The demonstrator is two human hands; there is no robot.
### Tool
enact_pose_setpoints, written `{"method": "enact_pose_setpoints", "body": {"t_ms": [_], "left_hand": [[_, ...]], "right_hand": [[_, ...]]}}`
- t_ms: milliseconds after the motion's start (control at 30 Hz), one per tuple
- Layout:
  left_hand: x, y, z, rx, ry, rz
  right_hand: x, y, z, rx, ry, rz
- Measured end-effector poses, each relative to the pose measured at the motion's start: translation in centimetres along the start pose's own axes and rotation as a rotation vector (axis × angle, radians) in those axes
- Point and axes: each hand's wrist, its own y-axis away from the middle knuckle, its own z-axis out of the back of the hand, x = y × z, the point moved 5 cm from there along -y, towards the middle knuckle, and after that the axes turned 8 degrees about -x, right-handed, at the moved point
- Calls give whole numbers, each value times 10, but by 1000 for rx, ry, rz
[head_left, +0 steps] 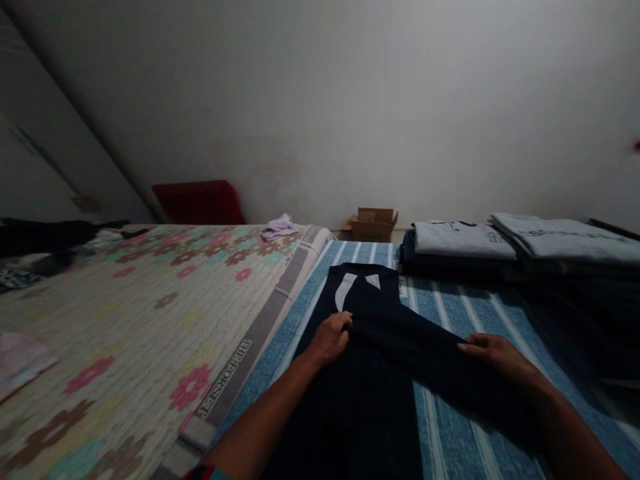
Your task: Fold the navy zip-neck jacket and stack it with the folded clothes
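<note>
A dark navy long-sleeved top with white patches near its upper end lies on the blue striped bed cover. One sleeve stretches out to the right. My left hand is closed on the fabric just below the curved white patch. Farther right, my right hand pinches the upper edge of the outstretched sleeve between thumb and fingers. The lower end of the top runs out of view at the bottom.
Stacks of folded clothes with grey tops stand at the right. On the left lies a flowered mat with a pink cloth and dark clothes. Near the wall are an open cardboard box and a red object.
</note>
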Motion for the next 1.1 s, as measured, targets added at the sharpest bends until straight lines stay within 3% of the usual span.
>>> {"method": "enact_pose_setpoints", "body": {"t_ms": [200, 333, 567, 700, 1100], "left_hand": [[-5, 7, 8, 13, -32, 8], [-19, 28, 21, 29, -135, 12], [-45, 93, 26, 242, -230, 169], [-52, 111, 17, 354, -236, 245], [-51, 111, 8, 252, -229, 214]], "right_hand": [[-5, -4, 8, -30, 126, 15], [-8, -6, 12, -32, 174, 34], [-12, -6, 14, -51, 167, -30], [-11, -6, 15, -74, 202, -37], [-1, 4, 11, -64, 173, 7]]}}
